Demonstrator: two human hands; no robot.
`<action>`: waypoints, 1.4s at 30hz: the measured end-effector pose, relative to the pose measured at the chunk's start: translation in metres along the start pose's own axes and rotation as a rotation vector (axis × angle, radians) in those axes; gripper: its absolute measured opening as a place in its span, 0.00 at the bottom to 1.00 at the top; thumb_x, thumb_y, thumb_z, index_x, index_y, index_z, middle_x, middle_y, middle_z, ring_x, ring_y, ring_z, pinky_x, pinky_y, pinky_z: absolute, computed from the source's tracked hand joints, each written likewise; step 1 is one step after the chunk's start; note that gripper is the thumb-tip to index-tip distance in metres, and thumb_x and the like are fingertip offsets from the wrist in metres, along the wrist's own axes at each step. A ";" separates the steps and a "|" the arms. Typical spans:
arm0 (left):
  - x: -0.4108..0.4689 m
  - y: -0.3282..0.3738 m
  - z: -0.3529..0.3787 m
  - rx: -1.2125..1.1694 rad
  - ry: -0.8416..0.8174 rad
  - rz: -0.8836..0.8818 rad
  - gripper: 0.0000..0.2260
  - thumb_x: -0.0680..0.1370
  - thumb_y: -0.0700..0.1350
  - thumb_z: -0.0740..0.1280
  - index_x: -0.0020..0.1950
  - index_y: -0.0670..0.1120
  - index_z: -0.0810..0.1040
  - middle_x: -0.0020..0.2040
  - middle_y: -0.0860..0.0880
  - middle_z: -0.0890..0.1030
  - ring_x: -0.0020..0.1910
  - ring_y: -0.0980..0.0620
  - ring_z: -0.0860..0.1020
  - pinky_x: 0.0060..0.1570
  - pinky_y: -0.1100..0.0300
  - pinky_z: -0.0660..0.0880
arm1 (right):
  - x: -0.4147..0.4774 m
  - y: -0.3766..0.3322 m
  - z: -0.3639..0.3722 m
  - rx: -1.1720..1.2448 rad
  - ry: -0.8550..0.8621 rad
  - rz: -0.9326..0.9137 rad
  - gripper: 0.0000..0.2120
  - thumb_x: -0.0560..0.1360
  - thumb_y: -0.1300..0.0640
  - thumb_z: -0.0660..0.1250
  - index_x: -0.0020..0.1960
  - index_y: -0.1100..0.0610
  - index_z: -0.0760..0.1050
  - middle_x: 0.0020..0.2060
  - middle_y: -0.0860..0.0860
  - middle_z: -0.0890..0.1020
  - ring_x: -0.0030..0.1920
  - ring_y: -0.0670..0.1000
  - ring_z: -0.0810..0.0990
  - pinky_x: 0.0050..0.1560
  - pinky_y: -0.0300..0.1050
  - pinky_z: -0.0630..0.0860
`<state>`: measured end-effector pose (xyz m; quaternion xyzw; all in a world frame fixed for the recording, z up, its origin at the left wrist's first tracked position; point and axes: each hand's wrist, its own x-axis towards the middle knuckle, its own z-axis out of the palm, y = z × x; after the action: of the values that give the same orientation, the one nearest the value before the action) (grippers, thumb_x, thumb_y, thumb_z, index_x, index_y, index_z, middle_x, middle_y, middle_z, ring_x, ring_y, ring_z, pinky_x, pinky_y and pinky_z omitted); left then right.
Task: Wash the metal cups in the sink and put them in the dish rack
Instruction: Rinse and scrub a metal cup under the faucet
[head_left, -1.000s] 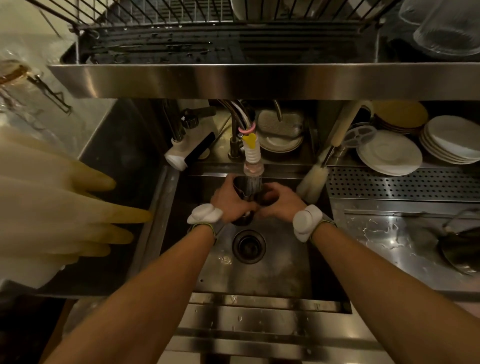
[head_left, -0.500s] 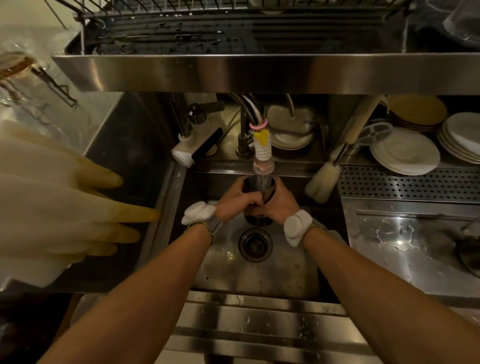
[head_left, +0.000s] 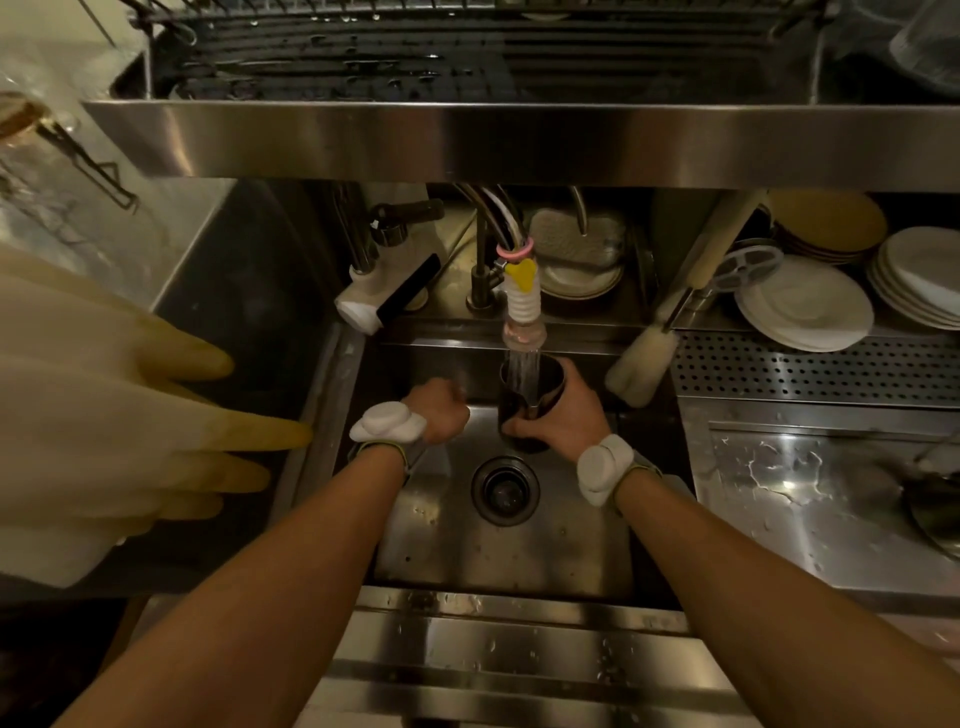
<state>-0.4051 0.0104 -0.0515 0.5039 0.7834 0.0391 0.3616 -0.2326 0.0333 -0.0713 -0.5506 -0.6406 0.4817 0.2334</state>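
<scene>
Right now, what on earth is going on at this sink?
A person is rinsing a dark metal cup under the running tap, over the sink. The right hand grips the cup, fingers wrapped round its side, mouth up so the water pours in. The left hand sits beside it, fingers curled, apart from the cup. The cup has not yet gone to the dish rack overhead.

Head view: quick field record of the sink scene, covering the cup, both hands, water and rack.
metal cup: upright, mouth up, directly under the tap nozzle
water: running, stream falls into the cup
right hand: grips the cup round its side and lower part
left hand: fingers curled, holds nothing, apart from the cup
sink: drain sits below the cup
dish rack: overhead, wet; cup not yet in it
</scene>
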 end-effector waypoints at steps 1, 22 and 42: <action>-0.001 0.000 0.000 0.014 0.010 -0.004 0.16 0.76 0.42 0.62 0.64 0.44 0.78 0.64 0.41 0.77 0.64 0.40 0.75 0.63 0.53 0.73 | 0.002 -0.001 0.000 0.007 0.019 0.009 0.40 0.59 0.61 0.81 0.67 0.55 0.66 0.54 0.46 0.77 0.54 0.43 0.73 0.52 0.34 0.67; 0.002 -0.008 -0.002 -0.005 0.044 0.013 0.15 0.75 0.45 0.64 0.61 0.48 0.79 0.63 0.43 0.79 0.63 0.42 0.76 0.62 0.55 0.73 | 0.007 -0.001 0.004 -0.034 -0.063 -0.022 0.41 0.58 0.61 0.82 0.66 0.56 0.67 0.58 0.50 0.78 0.57 0.47 0.75 0.56 0.37 0.68; 0.004 -0.010 -0.004 0.014 0.015 0.021 0.14 0.76 0.46 0.63 0.60 0.46 0.80 0.61 0.41 0.79 0.60 0.40 0.77 0.59 0.54 0.75 | 0.012 -0.004 -0.013 -0.234 -0.159 0.023 0.43 0.59 0.61 0.81 0.69 0.56 0.64 0.61 0.52 0.78 0.62 0.52 0.75 0.58 0.40 0.69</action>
<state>-0.4155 0.0098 -0.0546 0.5143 0.7810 0.0409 0.3518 -0.2277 0.0491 -0.0648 -0.5416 -0.7024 0.4483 0.1105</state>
